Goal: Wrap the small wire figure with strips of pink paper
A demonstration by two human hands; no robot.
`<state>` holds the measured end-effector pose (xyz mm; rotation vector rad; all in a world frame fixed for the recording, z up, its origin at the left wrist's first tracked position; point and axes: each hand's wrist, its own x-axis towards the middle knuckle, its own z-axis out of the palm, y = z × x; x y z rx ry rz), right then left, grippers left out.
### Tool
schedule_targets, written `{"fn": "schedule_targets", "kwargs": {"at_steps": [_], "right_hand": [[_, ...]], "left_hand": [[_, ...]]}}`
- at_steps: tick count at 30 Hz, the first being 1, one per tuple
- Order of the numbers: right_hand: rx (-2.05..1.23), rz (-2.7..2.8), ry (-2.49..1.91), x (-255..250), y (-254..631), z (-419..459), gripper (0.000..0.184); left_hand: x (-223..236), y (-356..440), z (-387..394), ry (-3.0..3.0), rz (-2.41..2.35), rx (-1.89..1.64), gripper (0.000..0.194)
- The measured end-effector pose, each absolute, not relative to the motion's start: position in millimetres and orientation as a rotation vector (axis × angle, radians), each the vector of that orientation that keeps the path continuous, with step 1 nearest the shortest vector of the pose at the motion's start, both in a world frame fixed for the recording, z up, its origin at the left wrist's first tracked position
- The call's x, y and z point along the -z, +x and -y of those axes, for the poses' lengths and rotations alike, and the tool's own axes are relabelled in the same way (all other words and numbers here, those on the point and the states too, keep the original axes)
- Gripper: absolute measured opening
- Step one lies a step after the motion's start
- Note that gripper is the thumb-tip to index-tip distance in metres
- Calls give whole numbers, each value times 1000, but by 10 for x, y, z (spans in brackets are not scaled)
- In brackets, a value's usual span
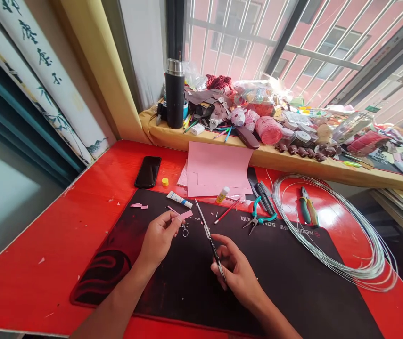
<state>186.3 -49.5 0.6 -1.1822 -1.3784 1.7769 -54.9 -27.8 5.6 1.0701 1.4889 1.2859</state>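
Between the thumb and fingers of my left hand [159,235] is a small strip of pink paper [186,215], its free end pointing right. My right hand [234,266] grips a pair of scissors [206,230] by the handles, the blades pointing up and away, a short gap to the right of the strip. The blades look nearly closed. Just beyond my left hand lie a white and blue tube [180,199] and a bent piece of wire [185,230]. A red pencil [226,211] and a yellow glue stick [222,195] are past the scissor tips.
Pink sheets [218,167] lie at the back of the black mat [275,292]. Teal pliers [258,217], a box cutter [265,197], a wire coil [367,268] and yellow-green pliers [308,207] are right. A phone [148,172] lies left. A black thermos [175,96] stands on the cluttered sill.
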Motion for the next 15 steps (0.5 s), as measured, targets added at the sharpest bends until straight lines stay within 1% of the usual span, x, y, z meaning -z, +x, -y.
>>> {"fn": "schedule_targets", "kwargs": {"at_steps": [6, 11, 15], "right_hand": [[-1893, 1309, -1013, -64, 1813, 542, 78], [-1931, 1291, -972, -36, 1762, 584, 79], [-1958, 1272, -945, -29, 1734, 596, 79]], "left_hand": [[-1, -544, 251, 1047, -1505, -1359, 36], [27, -548, 258, 1067, -1516, -1373, 35], [-4, -538, 261, 1081, -1530, -1359, 38]]}}
